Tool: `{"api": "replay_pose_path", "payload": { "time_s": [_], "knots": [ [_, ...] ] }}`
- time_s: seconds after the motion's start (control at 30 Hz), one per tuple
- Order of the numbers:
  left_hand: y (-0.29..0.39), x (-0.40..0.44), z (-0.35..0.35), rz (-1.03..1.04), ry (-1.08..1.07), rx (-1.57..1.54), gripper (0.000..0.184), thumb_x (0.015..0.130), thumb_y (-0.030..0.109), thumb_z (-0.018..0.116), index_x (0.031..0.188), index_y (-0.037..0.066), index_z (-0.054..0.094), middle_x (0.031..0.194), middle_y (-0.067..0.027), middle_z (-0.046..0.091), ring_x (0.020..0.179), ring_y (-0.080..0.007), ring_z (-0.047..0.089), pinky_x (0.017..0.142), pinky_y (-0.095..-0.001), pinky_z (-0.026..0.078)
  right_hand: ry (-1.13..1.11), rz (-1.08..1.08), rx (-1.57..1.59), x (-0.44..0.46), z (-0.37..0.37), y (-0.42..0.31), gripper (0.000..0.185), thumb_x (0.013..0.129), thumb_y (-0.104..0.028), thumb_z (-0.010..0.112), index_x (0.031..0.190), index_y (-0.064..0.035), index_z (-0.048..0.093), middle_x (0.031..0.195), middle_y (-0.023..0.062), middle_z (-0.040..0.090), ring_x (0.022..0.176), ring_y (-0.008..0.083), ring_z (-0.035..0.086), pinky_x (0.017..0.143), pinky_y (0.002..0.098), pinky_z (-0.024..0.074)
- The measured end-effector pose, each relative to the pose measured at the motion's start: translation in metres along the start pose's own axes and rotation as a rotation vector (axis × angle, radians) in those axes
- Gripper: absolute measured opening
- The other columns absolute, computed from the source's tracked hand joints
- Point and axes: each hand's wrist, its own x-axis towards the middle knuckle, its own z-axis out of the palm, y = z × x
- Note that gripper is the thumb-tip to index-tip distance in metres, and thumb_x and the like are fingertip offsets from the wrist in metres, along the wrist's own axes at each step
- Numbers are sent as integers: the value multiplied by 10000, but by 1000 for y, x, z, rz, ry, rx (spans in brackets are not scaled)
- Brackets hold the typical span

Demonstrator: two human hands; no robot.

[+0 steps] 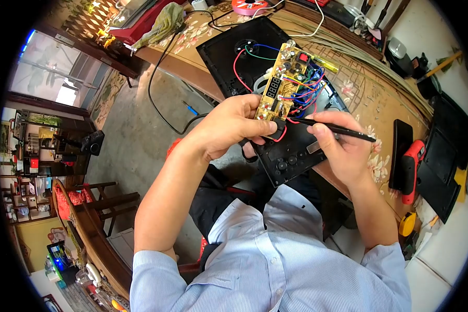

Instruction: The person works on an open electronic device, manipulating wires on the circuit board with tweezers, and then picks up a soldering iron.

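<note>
The open black casing (221, 62) lies on the floral-covered table (374, 101), its near end jutting past the edge toward the person's lap. Inside it sit a round black part (246, 46) at the far end and a cluster of round fittings (291, 162) at the near end, with coloured wires (311, 93) spread between. At the far left, a yellowish cloth (164, 23) lies against a red container (135, 34) (its contents are hard to make out).

The circuit board (282, 78) is raised over the casing, tilted, its digit display facing up. The left hand (239, 120) grips its near end, thumb on top and fingers curled beneath, the forearm slanting in from the near left. The right hand (343, 148) pinches a slim black tool (353, 132) like a pen, wrist bent inward, forearm rising from the near right. The tool's tip points left, beside the board's near end; whether it touches the board cannot be told.
</note>
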Motion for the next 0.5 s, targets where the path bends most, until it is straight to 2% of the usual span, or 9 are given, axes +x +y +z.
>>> {"api": "replay_pose_path", "payload": {
  "time_s": [0.03, 0.1, 0.13, 0.2, 0.23, 0.5],
  "knots": [
    [0, 0, 0, -3, -2, 2, 372, 819, 86, 691, 1166, -1, 588, 1003, -32, 648, 844, -108, 601, 705, -261, 506, 1, 0, 1, 1, 1, 0, 136, 862, -39, 683, 992, -1, 669, 939, 77, 672, 825, 113, 623, 706, 242, 495],
    [2, -1, 1, 12, -2, 9, 372, 821, 87, 690, 1167, -1, 588, 1003, -32, 650, 845, -108, 603, 704, -262, 507, -35, -218, -117, 3, 3, 1, 162, 818, -26, 716, 974, -8, 678, 944, 94, 688, 814, 168, 661, 703, 265, 516],
    [3, -1, 2, 27, -2, 17, 372, 823, 88, 689, 1169, -1, 588, 1003, -31, 652, 847, -107, 605, 704, -263, 508, -33, -217, -117, 5, 4, 0, 162, 818, -26, 716, 974, -8, 678, 944, 94, 688, 814, 168, 661, 703, 265, 516],
    [3, -1, 2, 24, -4, 27, 371, 824, 87, 688, 1170, -1, 587, 1003, -30, 652, 849, -107, 605, 706, -263, 508, -62, -399, -313, 8, 5, -4, 198, 768, -6, 739, 958, -15, 683, 943, 104, 700, 822, 225, 685, 713, 297, 535],
    [3, -1, 2, 23, -4, 35, 371, 825, 86, 687, 1171, -1, 587, 1003, -29, 651, 850, -106, 605, 707, -263, 508, -61, -408, -330, 9, 6, -7, 217, 745, 6, 743, 952, -16, 681, 929, 106, 703, 829, 249, 692, 728, 316, 543],
    [2, -1, 3, 2, 10, 35, 365, 827, 82, 686, 1170, 2, 589, 1010, -24, 650, 854, -97, 603, 715, -258, 506, -57, -470, -362, 10, 5, -6, 229, 741, 6, 745, 958, -12, 673, 919, 105, 702, 812, 253, 691, 716, 317, 544]
  ]
}}
